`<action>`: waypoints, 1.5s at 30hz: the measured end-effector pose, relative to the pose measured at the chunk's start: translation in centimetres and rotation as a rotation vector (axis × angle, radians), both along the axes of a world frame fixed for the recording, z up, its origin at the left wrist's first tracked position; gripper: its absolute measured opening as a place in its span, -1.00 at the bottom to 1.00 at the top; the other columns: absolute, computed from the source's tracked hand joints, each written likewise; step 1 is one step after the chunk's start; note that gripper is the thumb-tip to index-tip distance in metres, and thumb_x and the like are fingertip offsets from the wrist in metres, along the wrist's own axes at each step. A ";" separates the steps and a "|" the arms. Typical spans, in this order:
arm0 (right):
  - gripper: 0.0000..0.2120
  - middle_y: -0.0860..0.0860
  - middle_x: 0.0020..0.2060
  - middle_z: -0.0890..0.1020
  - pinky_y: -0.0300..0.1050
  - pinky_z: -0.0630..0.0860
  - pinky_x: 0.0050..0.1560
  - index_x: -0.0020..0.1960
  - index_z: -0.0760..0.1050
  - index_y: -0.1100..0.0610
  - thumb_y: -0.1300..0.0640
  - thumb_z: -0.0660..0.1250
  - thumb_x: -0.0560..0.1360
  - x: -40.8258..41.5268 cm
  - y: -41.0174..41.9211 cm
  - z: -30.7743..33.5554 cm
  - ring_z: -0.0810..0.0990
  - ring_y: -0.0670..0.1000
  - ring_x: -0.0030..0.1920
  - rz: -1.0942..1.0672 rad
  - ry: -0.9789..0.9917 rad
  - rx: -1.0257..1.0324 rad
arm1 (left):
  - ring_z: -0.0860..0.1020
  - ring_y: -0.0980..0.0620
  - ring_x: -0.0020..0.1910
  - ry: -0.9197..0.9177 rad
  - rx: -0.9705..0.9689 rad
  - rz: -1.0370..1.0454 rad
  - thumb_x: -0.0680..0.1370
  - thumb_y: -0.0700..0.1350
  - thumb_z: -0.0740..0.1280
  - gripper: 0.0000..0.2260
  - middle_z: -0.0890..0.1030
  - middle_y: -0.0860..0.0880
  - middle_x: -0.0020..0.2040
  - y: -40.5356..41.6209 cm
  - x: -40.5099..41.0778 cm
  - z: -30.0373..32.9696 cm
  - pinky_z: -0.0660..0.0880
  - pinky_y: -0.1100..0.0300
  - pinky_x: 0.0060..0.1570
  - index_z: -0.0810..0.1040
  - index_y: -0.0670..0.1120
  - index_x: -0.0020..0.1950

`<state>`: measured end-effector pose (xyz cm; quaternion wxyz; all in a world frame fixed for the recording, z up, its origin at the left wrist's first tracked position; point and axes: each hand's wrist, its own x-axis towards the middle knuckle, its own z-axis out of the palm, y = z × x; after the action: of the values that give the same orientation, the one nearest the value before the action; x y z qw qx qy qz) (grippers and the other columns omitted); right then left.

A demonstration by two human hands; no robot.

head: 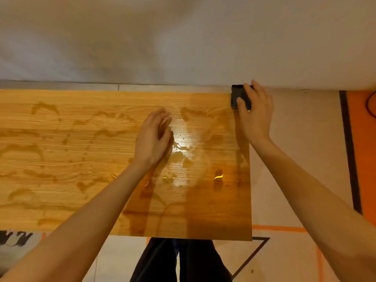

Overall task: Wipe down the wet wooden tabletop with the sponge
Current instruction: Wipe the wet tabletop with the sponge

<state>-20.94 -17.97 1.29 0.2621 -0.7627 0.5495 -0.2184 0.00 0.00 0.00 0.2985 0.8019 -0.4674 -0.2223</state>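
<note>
- Head view: a dark sponge [240, 96] is gripped by the right hand [255, 112] at the far right corner of the wooden tabletop [81, 139], against the white wall [183, 37].
- The left hand [153, 139] is held over the middle of the tabletop with relaxed fingers, nothing grasped; contact with the wood cannot be told.
- Water streaks and puddles [179, 151] are seen across the tabletop.
- Orange floor tape [278, 228] is seen at right.
</note>
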 end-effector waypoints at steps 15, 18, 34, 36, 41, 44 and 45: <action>-0.54 0.14 0.50 0.26 -0.12 0.24 0.41 0.50 0.25 0.22 0.15 0.19 0.63 -1.0 5.1 -4.8 0.16 0.19 0.50 0.147 0.226 -0.122 | 0.09 0.06 0.62 -0.207 0.052 -0.119 0.71 -0.01 0.18 -0.51 0.17 0.01 0.64 2.2 5.0 -3.9 0.07 -0.02 0.60 0.22 -0.09 0.62; -0.52 0.08 0.54 0.18 -0.09 0.35 0.31 0.53 0.20 0.15 0.09 0.17 0.64 -2.4 8.7 -4.6 0.09 0.13 0.54 0.147 0.296 -0.053 | 0.09 0.04 0.62 -0.256 0.045 -0.123 0.70 0.02 0.15 -0.50 0.18 -0.02 0.63 2.3 5.1 -4.5 0.04 0.03 0.61 0.22 -0.11 0.62; -0.57 -0.03 0.52 0.24 -0.33 -0.01 0.49 0.51 0.26 0.07 0.06 0.09 0.66 -1.5 8.7 -4.2 0.07 0.06 0.55 0.208 0.234 -0.076 | 0.13 0.01 0.62 -0.302 0.010 -0.123 0.69 0.01 0.14 -0.50 0.19 -0.04 0.63 2.4 5.0 -4.9 0.06 0.03 0.60 0.24 -0.13 0.61; -0.58 0.12 0.50 0.26 -0.07 0.15 0.51 0.50 0.26 0.19 0.12 0.09 0.66 0.3 5.6 -4.6 0.15 0.14 0.51 0.236 0.326 -0.197 | 0.14 0.00 0.62 -0.302 0.006 -0.128 0.69 0.00 0.14 -0.50 0.19 -0.04 0.63 2.3 4.9 -4.8 0.07 0.01 0.60 0.24 -0.13 0.61; -0.54 0.11 0.52 0.24 0.04 0.01 0.55 0.52 0.21 0.20 0.04 -0.03 0.69 5.7 0.2 -5.6 0.08 0.19 0.54 0.132 0.332 -0.149 | 0.16 0.02 0.62 -0.290 -0.010 -0.118 0.69 -0.03 0.16 -0.52 0.22 -0.04 0.62 2.3 5.2 -5.1 0.11 -0.01 0.59 0.27 -0.13 0.59; -0.52 0.13 0.53 0.20 0.15 -0.04 0.55 0.54 0.17 0.20 0.05 -0.05 0.67 3.1 4.9 -5.3 0.03 0.20 0.55 0.219 0.395 -0.167 | 0.17 0.00 0.61 -0.275 -0.031 -0.113 0.68 -0.08 0.14 -0.54 0.25 -0.07 0.61 2.4 5.1 -5.2 0.13 -0.05 0.58 0.30 -0.16 0.58; -0.52 0.15 0.54 0.17 0.15 -0.09 0.55 0.54 0.15 0.20 0.07 -0.02 0.66 1.5 7.1 -5.0 0.01 0.19 0.56 0.265 0.400 -0.136 | 0.18 -0.01 0.61 -0.276 -0.034 -0.116 0.68 -0.09 0.14 -0.54 0.25 -0.08 0.61 2.5 4.9 -5.3 0.13 -0.05 0.58 0.30 -0.17 0.58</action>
<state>-19.46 -10.84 -3.70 0.1225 -0.8719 0.4698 -0.0635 4.95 2.47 -5.27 0.2318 0.7913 -0.5531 -0.1191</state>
